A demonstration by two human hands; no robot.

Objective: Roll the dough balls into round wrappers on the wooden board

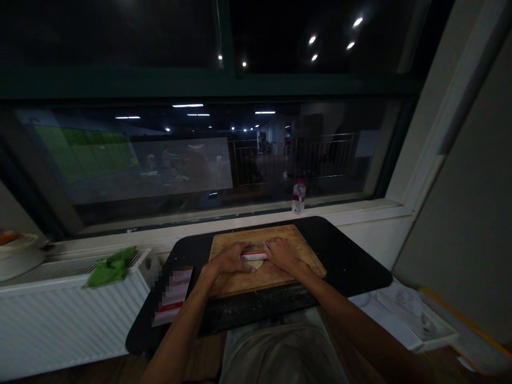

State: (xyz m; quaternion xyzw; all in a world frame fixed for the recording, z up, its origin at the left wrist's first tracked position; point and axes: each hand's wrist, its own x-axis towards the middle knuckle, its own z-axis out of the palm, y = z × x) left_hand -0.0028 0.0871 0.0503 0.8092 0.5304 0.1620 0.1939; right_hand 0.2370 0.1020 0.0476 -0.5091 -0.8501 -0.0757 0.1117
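Red-and-white tube [255,256] lies over pale dough [256,264] on the board [232,286], nearer the worktop's far edge [256,224]; left hand [231,258] and right hand [284,254] grasp its ends, probably light, stiff, best held there.

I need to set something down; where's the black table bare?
Widest: the black table right of the cutting board. Smaller: behind the pink leaflet, left of the board. Crowded: the board's middle, with left hand and right hand at the ends of a red-and-white bar over a pale disc. Crumbs dot the near edge.
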